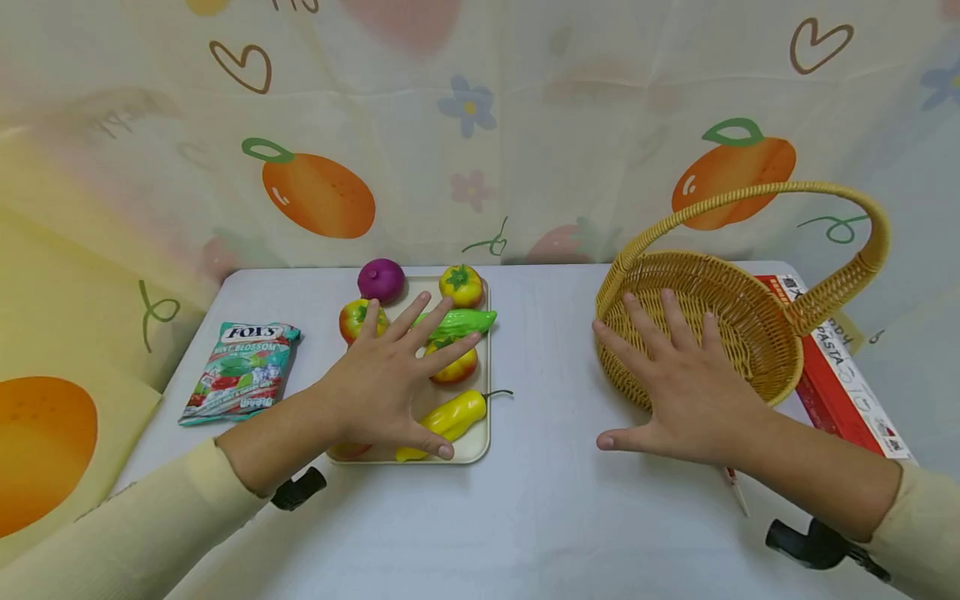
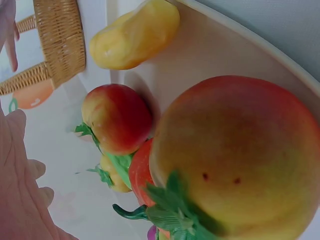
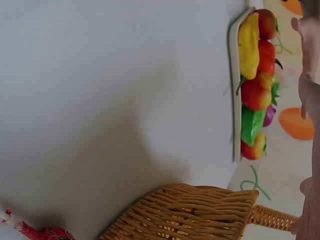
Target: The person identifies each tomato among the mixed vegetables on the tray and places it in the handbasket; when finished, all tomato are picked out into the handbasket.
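My left hand, fingers spread wide, hovers over a cream tray and hides part of it. On the tray lie several red-and-yellow tomatoes, a green pepper and a yellow pepper. A purple onion sits at its far left corner. Both wrist views also show a red pepper among them. My right hand, likewise spread and holding nothing, is above the near left part of a wicker basket with a tall handle.
Left of the tray lies a green Fox's candy bag. A red-and-white box is partly behind the basket at right. Below my right wrist, a thin pointed item pokes out. A printed cloth hangs behind the table.
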`<state>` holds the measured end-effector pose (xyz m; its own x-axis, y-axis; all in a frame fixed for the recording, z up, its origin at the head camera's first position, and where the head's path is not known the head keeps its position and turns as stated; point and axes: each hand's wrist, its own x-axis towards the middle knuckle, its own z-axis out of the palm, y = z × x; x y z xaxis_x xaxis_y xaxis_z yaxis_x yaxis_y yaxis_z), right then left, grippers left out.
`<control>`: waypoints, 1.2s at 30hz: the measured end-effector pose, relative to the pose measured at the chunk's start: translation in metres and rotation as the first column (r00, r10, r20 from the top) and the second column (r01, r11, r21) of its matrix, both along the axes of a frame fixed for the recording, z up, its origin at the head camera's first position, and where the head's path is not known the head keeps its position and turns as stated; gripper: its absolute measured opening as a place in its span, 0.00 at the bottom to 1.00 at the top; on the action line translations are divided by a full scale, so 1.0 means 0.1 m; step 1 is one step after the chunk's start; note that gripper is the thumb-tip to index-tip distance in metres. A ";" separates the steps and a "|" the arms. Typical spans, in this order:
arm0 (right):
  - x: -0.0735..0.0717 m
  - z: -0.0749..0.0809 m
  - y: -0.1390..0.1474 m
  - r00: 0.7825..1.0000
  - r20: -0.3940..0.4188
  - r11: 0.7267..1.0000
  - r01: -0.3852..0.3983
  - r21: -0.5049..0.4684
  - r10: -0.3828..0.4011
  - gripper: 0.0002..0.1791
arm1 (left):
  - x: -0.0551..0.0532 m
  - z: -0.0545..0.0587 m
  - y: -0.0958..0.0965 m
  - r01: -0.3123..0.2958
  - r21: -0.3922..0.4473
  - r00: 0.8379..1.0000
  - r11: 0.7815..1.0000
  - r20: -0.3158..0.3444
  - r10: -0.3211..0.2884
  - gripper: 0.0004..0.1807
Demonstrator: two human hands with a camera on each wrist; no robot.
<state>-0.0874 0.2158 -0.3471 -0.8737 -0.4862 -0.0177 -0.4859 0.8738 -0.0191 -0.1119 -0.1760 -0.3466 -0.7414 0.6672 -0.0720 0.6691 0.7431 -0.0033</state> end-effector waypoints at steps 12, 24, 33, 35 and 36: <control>0.02 0.00 -0.02 1.000 -0.009 1.000 -0.009 -0.008 0.009 0.71 | 0.02 0.01 -0.06 -0.007 0.009 1.000 1.000 -0.014 0.007 0.69; 0.08 0.03 -0.10 0.999 0.017 0.999 -0.036 -0.034 0.036 0.73 | 0.08 0.04 -0.20 -0.057 0.046 0.998 0.997 -0.014 0.058 0.70; 0.12 0.03 -0.20 0.999 0.032 0.998 -0.041 -0.054 0.043 0.72 | 0.18 0.04 -0.39 -0.148 0.142 0.989 0.979 0.043 0.143 0.67; 0.13 0.02 -0.22 0.998 0.018 0.996 -0.054 -0.065 0.055 0.71 | 0.19 0.04 -0.43 -0.165 0.162 0.986 0.973 0.063 0.157 0.66; 0.13 0.02 -0.23 0.998 0.010 0.996 -0.063 -0.071 0.064 0.70 | 0.20 0.04 -0.45 -0.174 0.171 0.984 0.970 0.070 0.165 0.65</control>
